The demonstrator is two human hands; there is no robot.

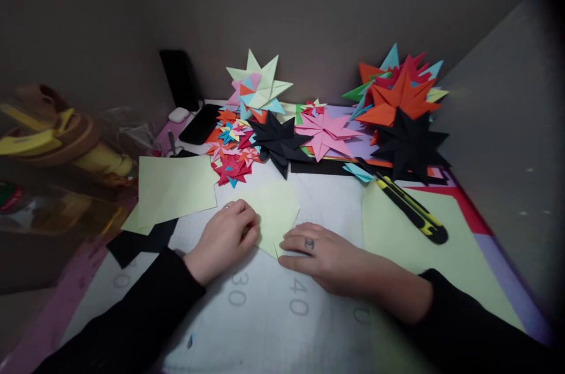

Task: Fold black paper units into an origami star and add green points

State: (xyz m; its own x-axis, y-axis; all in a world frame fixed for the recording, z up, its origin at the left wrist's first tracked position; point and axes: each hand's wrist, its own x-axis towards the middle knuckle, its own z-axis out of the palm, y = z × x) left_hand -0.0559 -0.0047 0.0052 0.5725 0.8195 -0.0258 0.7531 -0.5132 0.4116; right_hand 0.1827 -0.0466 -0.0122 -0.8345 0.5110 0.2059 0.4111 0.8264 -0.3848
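Two hands (227,239) (324,253) on pale-green paper (278,209)

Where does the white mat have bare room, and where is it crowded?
Bare mat lies right of the left sleeve, around the printed 30 and 40, and beyond the right hand, between the folded paper and the yellow sheet. Paper stars crowd the far side.

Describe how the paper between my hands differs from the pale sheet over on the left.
The paper between your hands has slanted edges and a small flap near its closest corner; the pale sheet looks flat and roughly rectangular.
Your left hand and right hand are at the paper between your hands, while neither touches the pale sheet.
Both are a similar light yellow-green.
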